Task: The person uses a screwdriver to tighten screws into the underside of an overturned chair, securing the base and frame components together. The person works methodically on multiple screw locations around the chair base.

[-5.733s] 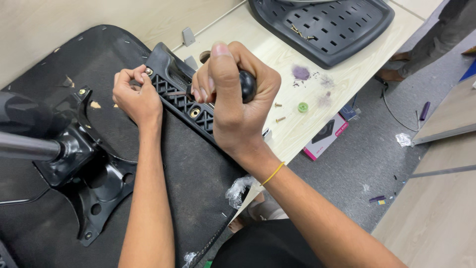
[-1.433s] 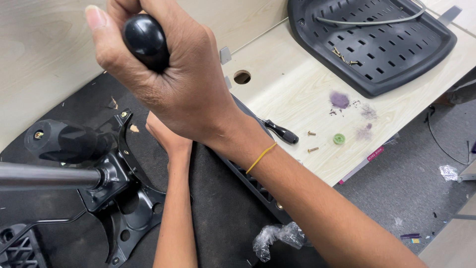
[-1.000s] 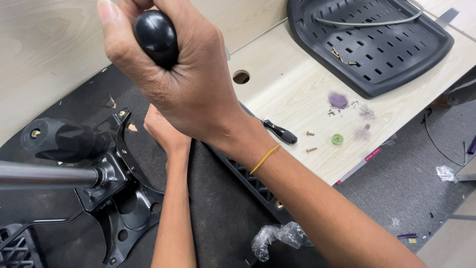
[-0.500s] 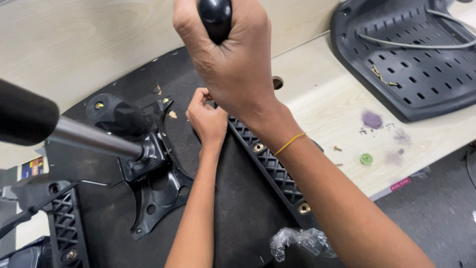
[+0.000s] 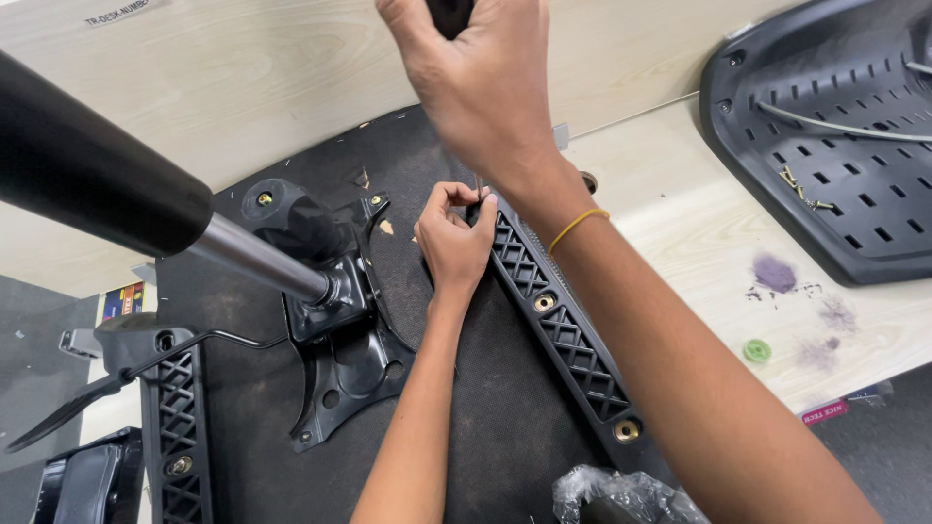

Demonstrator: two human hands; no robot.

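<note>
The screwdriver point(image 5: 449, 12) stands upright over the top end of the right bracket point(image 5: 558, 325), a black ribbed armrest bracket that lies along the right edge of the upturned seat point(image 5: 495, 427) on the bench point(image 5: 699, 243). The right hand point(image 5: 481, 82) is wrapped over its black handle at the top of the view, fingers closed around it. Only a short piece of the thin shaft point(image 5: 479, 186) shows below the wrist. The left hand point(image 5: 454, 243) rests on the seat just beside the bracket, and its fingers point(image 5: 442, 199) are pinched shut at the tip of the shaft; they probably steady a screw there, but the screw itself is hidden.

I judge that the step in hand is driving a screw at the top hole of this bracket. 2 brass-coloured fittings point(image 5: 545, 303) lower along it seem already in place. The next move calls for straight downward pressure, with the shaft kept vertical, so the tip does not slip out.

The gas cylinder point(image 5: 107, 189) and its mounting plate point(image 5: 340, 359) stand at the middle of the seat, near the left hand but apart from it. A second bracket point(image 5: 180, 427) lies at the left edge. A backrest shell point(image 5: 835, 126) lies on the bench, well apart, and a green washer point(image 5: 757, 350) lies near it.
</note>
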